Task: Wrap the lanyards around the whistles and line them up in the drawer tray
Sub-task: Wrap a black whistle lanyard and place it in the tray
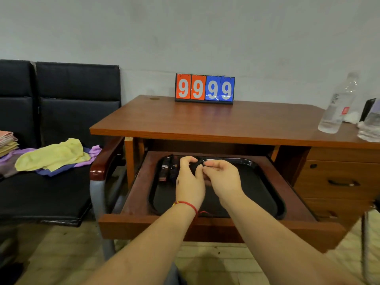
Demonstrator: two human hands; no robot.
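A black tray (pixel 267 182) lies in the open wooden drawer (pixel 205 225) under the desk. Both hands hover over the tray's middle, close together. My left hand (pixel 190 179) pinches a small black whistle (pixel 197 163) between thumb and fingers. My right hand (pixel 223 174) grips the whistle's black lanyard right beside it; how far the cord is wound is hidden by the fingers. At the tray's far left corner two wrapped whistles (pixel 167 168) lie side by side. A bit of red cord (pixel 203 212) shows at the tray's near edge.
A scoreboard (pixel 204 88) reading 9999 stands at the back of the desk top (pixel 205 120). Plastic bottles (pixel 337 105) stand at its right end, above closed drawers (pixel 337 182). A black bench (pixel 41 194) with yellow and purple cloths (pixel 53 155) is to the left.
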